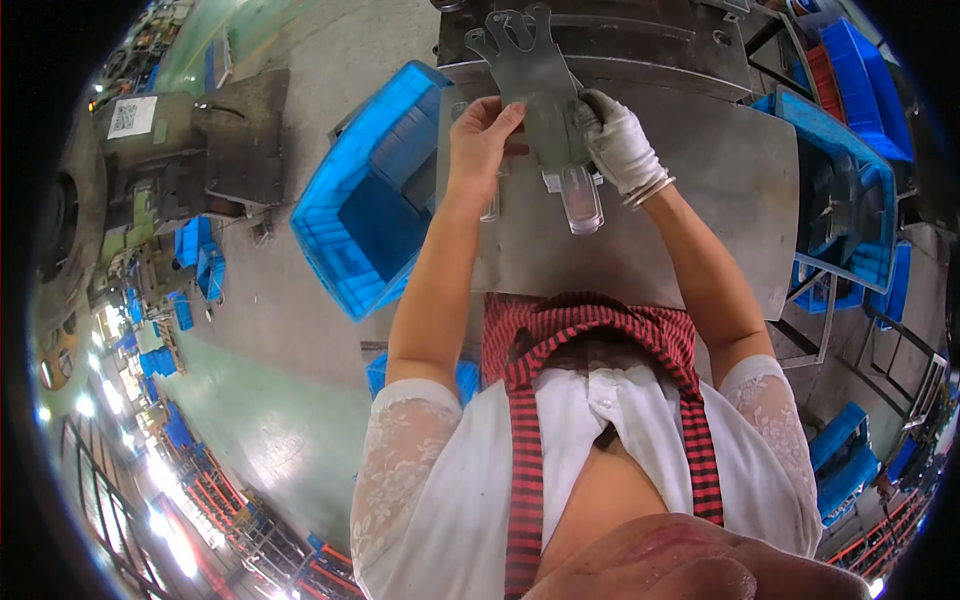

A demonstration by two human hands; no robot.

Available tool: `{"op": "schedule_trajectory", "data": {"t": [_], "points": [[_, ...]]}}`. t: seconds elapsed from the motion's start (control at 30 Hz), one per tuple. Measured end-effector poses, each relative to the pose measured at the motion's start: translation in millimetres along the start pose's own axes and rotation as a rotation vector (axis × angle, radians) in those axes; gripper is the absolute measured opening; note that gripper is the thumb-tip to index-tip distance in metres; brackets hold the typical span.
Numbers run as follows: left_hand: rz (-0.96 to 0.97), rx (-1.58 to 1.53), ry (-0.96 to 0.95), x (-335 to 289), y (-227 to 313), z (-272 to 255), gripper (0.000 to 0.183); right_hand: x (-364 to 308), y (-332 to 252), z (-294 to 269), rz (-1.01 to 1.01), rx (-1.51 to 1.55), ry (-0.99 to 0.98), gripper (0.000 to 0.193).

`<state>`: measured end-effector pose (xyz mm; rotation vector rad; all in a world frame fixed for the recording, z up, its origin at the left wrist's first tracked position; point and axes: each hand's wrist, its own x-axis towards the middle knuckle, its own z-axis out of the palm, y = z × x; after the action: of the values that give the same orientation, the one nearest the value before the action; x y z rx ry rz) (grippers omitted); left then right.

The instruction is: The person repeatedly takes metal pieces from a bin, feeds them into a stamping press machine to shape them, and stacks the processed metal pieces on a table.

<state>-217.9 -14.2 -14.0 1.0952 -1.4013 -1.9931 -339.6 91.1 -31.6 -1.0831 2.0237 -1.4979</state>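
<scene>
A flat grey metal plate with several rounded prongs at its far end is held up over the worktable. My bare left hand grips its left edge, thumb on the near face and fingers partly hidden behind. On the opposite edge my right hand, in a white glove with dark-stained fingertips, is closed on the plate. Just below the plate's near end, a clear plastic box rests on the tabletop. Another clear piece shows partly beside my left wrist.
A large blue crate stands against the table's left side. At the right, another blue crate holds dark metal parts. Dark machinery borders the table's far edge. A machine with a white label stands farther left.
</scene>
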Motion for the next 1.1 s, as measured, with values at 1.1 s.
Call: {"op": "schedule_trajectory", "data": {"t": [1.1], "points": [[-0.277, -0.528, -0.093, 3.2, -31.1, -106.6, 0.021, 134.4, 54.6, -8.6, 0.099, 0.438, 0.326, 0.023]]}}
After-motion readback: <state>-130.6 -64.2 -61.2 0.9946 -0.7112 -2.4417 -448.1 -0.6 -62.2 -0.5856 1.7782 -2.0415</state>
